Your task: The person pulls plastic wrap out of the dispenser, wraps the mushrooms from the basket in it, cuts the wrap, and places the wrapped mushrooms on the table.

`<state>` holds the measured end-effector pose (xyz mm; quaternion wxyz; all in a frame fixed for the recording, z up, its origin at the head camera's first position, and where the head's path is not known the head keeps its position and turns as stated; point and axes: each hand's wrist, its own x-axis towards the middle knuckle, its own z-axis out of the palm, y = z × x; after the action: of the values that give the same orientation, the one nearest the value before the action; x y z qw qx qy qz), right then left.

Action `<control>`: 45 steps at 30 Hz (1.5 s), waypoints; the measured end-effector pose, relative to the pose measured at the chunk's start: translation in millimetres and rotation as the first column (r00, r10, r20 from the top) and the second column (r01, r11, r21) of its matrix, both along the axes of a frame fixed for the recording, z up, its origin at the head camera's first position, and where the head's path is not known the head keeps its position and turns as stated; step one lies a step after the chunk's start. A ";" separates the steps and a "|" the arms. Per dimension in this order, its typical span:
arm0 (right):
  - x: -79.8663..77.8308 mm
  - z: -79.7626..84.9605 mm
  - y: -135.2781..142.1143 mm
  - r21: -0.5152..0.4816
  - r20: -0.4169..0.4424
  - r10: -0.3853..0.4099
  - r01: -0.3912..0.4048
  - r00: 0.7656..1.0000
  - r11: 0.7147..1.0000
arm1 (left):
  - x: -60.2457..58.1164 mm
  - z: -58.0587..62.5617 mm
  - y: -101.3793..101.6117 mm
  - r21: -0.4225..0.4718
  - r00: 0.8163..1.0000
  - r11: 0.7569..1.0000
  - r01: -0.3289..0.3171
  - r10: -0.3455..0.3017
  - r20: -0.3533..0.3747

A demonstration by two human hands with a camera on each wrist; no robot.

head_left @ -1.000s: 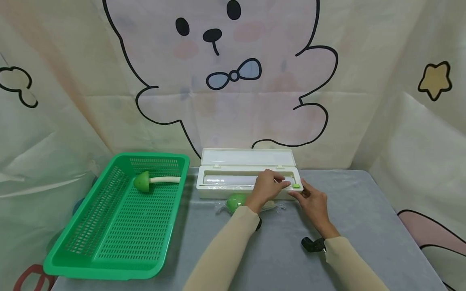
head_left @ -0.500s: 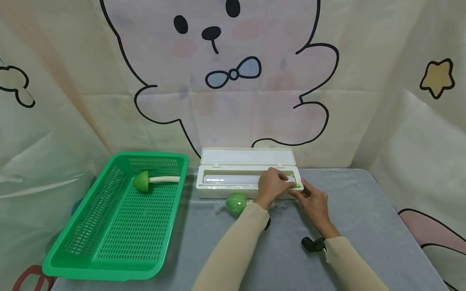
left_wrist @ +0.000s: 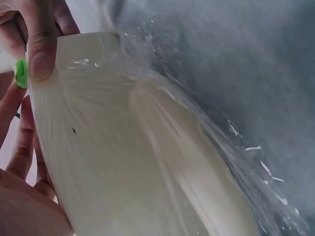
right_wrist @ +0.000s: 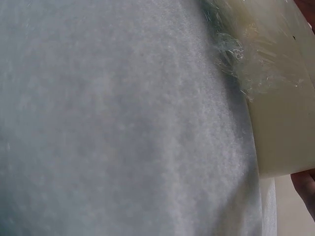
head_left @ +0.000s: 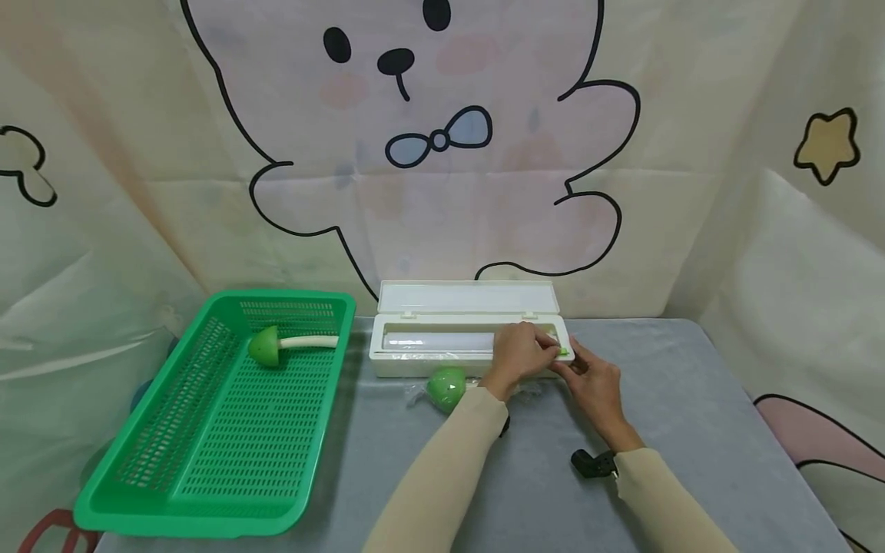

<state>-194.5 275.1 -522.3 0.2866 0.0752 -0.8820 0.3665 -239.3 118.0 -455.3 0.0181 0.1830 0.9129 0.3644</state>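
Note:
A white cling film dispenser (head_left: pixel 387 367) sits at the table's back with its lid (head_left: pixel 470 298) raised and a film roll (head_left: pixel 439 342) inside. My left hand (head_left: pixel 517 355) reaches over its right part, fingertips pinching the small green slide cutter (left_wrist: pixel 20 73) on the front rim. With thumb in front, my right hand (head_left: pixel 598 390) grips the dispenser's right end. Clear film runs down the front over a toy mushroom with a round green head (head_left: pixel 445 389) and a pale stem (left_wrist: pixel 192 152). My left forearm partly covers that mushroom in the head view.
A green plastic basket (head_left: pixel 207 507) stands on the left, holding another green-capped, white-stemmed mushroom (head_left: pixel 266 347). Grey cloth covers the table (head_left: pixel 539 499). A printed curtain (head_left: pixel 484 223) hangs directly behind the dispenser.
My left hand has moved slightly right, and its fingertips have come onto the green slide cutter. My right hand keeps its grip. The whole head view has shifted a little.

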 end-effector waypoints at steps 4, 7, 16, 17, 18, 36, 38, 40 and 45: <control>0.1 1.2 -0.2 0.019 -0.025 -0.005 0.005 1.000 1.000 | 0.3 -2.2 -1.7 -0.006 0.999 1.000 0.028 -0.028 -0.024; -0.2 1.3 -0.1 0.022 -0.030 0.013 -0.012 0.999 1.000 | -0.3 -4.3 -2.0 -0.005 0.998 0.999 0.040 -0.040 -0.054; -1.5 0.2 2.8 0.038 -0.014 0.008 -0.007 1.000 0.999 | -2.1 -7.6 -1.4 0.029 0.991 0.998 0.061 -0.057 -0.118; -1.6 0.0 2.7 0.033 -0.011 0.006 -0.005 1.000 0.999 | -2.4 -7.9 -1.5 0.036 0.991 0.997 0.065 -0.060 -0.123; -1.5 0.1 2.2 0.025 -0.009 0.007 -0.007 1.000 1.000 | -2.8 -8.6 -1.6 0.045 0.991 0.997 0.069 -0.063 -0.122; -2.2 0.8 2.1 0.023 -0.015 -0.023 0.023 1.000 0.999 | 2.2 -18.6 5.6 0.104 0.968 0.993 -0.056 0.079 -0.238; -2.3 0.8 2.3 0.012 -0.005 -0.023 0.023 1.000 1.000 | 2.6 -19.1 4.9 0.118 0.966 0.992 -0.048 0.076 -0.246; -2.4 0.7 2.4 0.000 0.000 -0.021 0.021 1.000 1.000 | 3.8 -18.7 3.4 0.127 0.966 0.991 -0.040 0.071 -0.249; -2.3 0.1 1.9 -0.018 -0.001 -0.007 0.007 1.000 1.000 | 6.2 -21.2 0.9 0.119 0.954 0.992 -0.046 0.078 -0.288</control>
<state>-196.8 276.9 -522.2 0.2891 0.0698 -0.8786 0.3735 -233.1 118.9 -476.5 -0.1385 0.2067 0.8892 0.3840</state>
